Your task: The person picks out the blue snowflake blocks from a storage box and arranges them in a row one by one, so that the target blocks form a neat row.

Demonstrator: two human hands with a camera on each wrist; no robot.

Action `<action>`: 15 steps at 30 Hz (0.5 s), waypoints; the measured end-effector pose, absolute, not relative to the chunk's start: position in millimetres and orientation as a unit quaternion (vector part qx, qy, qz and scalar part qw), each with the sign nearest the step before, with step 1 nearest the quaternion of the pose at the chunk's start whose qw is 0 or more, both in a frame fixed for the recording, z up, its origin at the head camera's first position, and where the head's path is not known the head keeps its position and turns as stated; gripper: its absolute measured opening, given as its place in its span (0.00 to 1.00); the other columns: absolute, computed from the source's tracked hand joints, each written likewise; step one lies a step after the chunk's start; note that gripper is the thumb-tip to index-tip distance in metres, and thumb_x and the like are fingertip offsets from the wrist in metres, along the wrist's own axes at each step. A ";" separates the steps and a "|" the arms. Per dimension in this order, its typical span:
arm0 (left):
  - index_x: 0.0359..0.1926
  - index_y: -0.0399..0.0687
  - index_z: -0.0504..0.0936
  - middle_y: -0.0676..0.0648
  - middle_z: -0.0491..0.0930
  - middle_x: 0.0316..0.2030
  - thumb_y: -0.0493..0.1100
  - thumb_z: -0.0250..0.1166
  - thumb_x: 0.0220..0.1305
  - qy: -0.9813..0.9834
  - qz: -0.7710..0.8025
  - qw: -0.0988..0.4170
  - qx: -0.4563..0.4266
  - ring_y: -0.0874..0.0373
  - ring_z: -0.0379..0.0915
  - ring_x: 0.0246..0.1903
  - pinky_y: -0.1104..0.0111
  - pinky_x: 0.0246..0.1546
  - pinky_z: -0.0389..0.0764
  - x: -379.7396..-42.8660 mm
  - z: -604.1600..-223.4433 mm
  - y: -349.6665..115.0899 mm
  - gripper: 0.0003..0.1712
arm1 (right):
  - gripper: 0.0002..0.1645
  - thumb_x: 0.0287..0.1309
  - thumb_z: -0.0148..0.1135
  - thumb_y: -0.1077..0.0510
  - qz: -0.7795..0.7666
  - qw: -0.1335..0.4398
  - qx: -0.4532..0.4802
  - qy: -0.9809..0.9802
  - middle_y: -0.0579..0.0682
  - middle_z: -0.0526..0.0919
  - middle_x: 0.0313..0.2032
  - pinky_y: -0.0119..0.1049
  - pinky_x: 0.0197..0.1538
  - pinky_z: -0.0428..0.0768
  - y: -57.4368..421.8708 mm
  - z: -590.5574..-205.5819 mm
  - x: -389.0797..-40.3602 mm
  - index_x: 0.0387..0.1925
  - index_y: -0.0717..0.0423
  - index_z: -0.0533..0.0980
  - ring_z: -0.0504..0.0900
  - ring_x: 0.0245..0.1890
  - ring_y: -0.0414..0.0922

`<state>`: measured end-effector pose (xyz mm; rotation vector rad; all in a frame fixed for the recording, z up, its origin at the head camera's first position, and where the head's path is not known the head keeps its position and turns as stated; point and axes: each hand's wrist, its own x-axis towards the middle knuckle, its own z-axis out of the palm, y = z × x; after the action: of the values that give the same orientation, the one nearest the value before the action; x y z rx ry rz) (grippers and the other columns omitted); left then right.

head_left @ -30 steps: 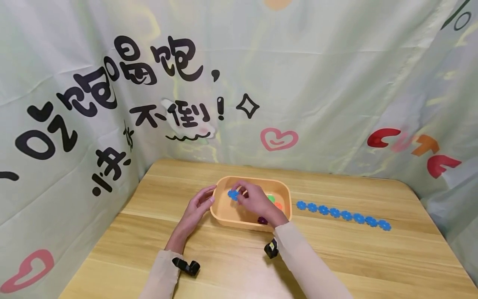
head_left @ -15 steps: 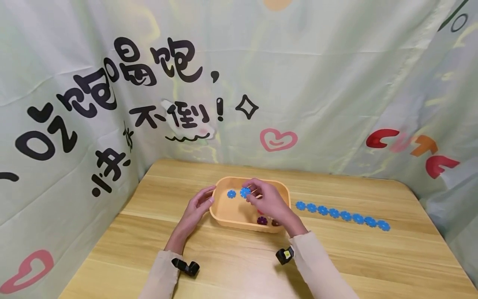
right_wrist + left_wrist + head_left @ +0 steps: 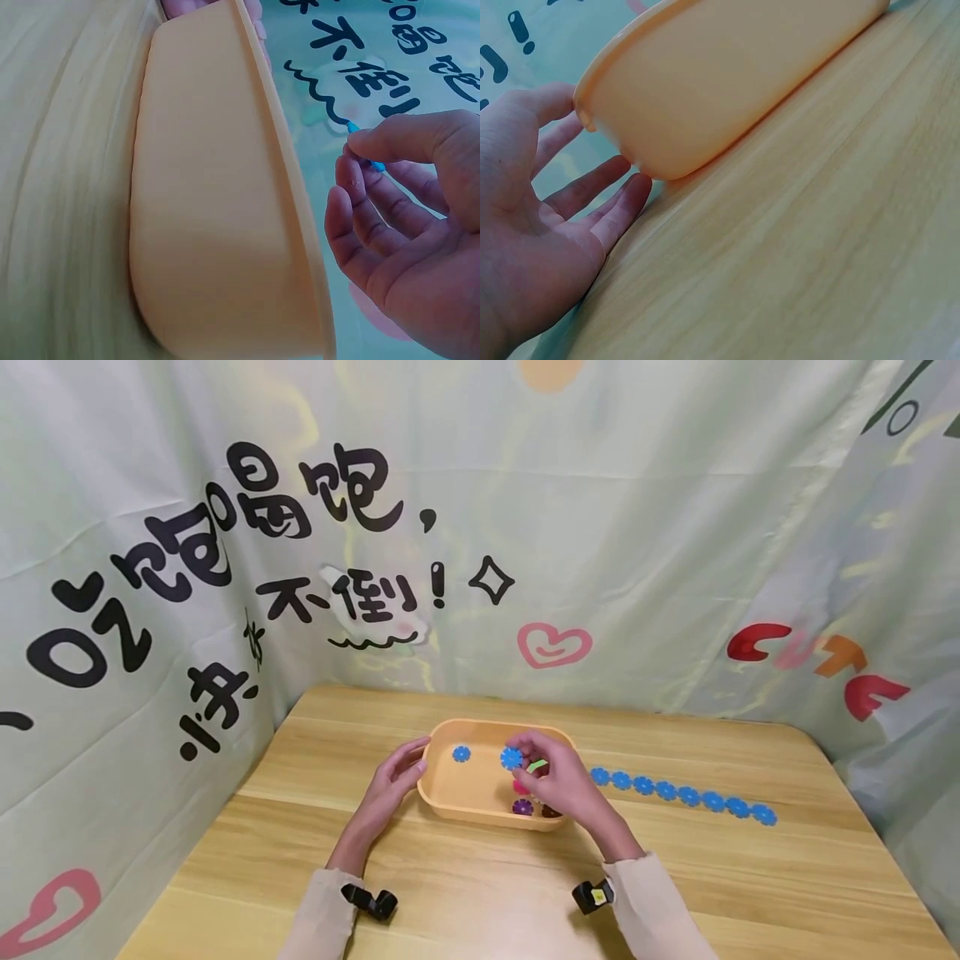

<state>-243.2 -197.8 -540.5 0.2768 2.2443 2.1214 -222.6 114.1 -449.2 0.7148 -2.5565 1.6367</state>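
In the head view, my right hand [image 3: 558, 783] pinches a blue flower-shaped plastic disc [image 3: 512, 758] between thumb and fingertips, above the orange plastic bin [image 3: 467, 792]. The right wrist view shows this disc [image 3: 377, 166] nearly edge-on, partly covered by the thumb. My left hand [image 3: 396, 778] rests against the bin's left end, its fingers fairly straight and touching the rim and wall. Inside the bin, another blue disc [image 3: 461, 753] lies at the back left. A purple disc [image 3: 522, 807], a pink disc [image 3: 519, 787] and a green piece [image 3: 537, 765] lie towards the right, partly hidden by my right hand.
To the right of the bin, several blue discs [image 3: 688, 796] lie edge to edge in a slanting row on the wooden table [image 3: 480, 877]. A printed fabric curtain [image 3: 637, 568] hangs behind the table and along its sides.
My right hand has lifted the blue disc from beside the other one at the bin's left and carried it rightward. My left hand has stayed at the bin's end.
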 end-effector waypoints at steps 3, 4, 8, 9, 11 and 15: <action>0.71 0.57 0.73 0.44 0.71 0.69 0.51 0.62 0.76 0.721 0.686 0.021 0.095 0.47 0.69 0.67 0.61 0.56 0.82 -242.2 -540.8 -196.9 0.26 | 0.21 0.61 0.69 0.71 0.521 0.021 0.218 -0.825 0.50 0.81 0.39 0.42 0.44 0.86 120.5 -451.8 -217.7 0.55 0.58 0.79 0.81 0.39 0.47; 0.71 0.56 0.73 0.43 0.71 0.69 0.51 0.62 0.76 0.720 0.686 0.022 0.097 0.46 0.69 0.67 0.61 0.56 0.82 -242.1 -541.0 -196.8 0.26 | 0.22 0.60 0.69 0.71 0.521 0.024 0.213 -0.826 0.50 0.81 0.39 0.41 0.44 0.86 122.7 -451.9 -215.9 0.55 0.58 0.79 0.81 0.39 0.47; 0.71 0.57 0.73 0.43 0.71 0.69 0.50 0.61 0.76 0.719 0.688 0.023 0.096 0.46 0.69 0.67 0.62 0.56 0.82 -241.6 -540.4 -197.0 0.26 | 0.22 0.61 0.69 0.69 0.520 0.039 0.199 -0.830 0.48 0.83 0.40 0.40 0.45 0.86 131.8 -449.2 -208.6 0.56 0.55 0.79 0.81 0.39 0.46; 0.71 0.57 0.73 0.43 0.71 0.69 0.50 0.61 0.76 0.719 0.688 0.022 0.095 0.46 0.69 0.67 0.62 0.56 0.82 -241.5 -540.3 -197.3 0.26 | 0.22 0.61 0.69 0.69 0.520 0.041 0.196 -0.831 0.48 0.83 0.39 0.39 0.44 0.86 134.2 -448.3 -206.8 0.56 0.55 0.79 0.81 0.39 0.46; 0.71 0.58 0.73 0.44 0.71 0.69 0.50 0.62 0.76 0.720 0.688 0.022 0.092 0.47 0.70 0.67 0.62 0.56 0.82 -241.4 -539.8 -197.6 0.25 | 0.22 0.61 0.70 0.68 0.520 0.043 0.188 -0.832 0.47 0.83 0.39 0.37 0.44 0.86 139.1 -446.5 -203.2 0.56 0.55 0.79 0.81 0.38 0.46; 0.71 0.58 0.73 0.44 0.72 0.69 0.51 0.62 0.76 0.722 0.685 0.021 0.093 0.46 0.70 0.66 0.62 0.56 0.82 -241.4 -539.7 -197.7 0.25 | 0.22 0.59 0.70 0.69 0.519 0.049 0.174 -0.835 0.47 0.84 0.39 0.35 0.42 0.85 149.8 -446.6 -197.4 0.55 0.55 0.79 0.82 0.38 0.46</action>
<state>-241.4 -197.7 -539.7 0.2879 2.2402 2.1234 -197.4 149.8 -446.6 0.5287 -2.5446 1.5820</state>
